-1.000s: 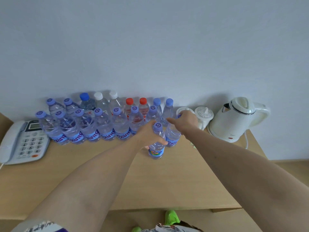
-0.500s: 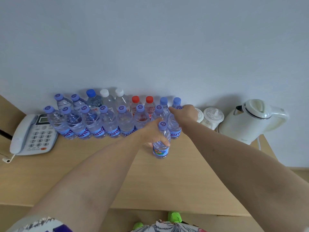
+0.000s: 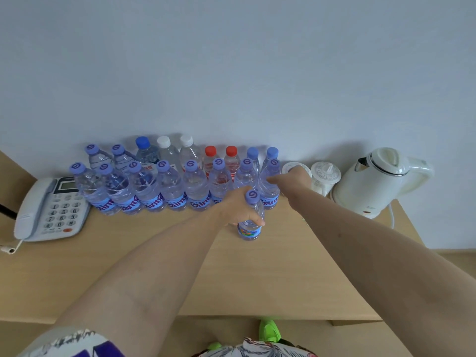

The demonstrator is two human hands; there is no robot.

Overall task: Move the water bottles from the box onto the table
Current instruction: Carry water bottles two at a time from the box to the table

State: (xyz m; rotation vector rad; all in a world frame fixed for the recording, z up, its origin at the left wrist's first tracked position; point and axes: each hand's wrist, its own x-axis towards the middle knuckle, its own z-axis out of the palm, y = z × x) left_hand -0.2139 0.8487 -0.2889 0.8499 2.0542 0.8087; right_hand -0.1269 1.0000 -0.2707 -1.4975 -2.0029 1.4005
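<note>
A white electric kettle stands at the right rear of the tabletop, close to the pale wall, its cord trailing down beside it. Just left of the kettle sit two white lidded cups. Well to the kettle's left, at the far end, lies a grey desk telephone with its handset resting in the cradle. Below the front edge, in front of the kettle, bright green shoes show on the floor.
</note>
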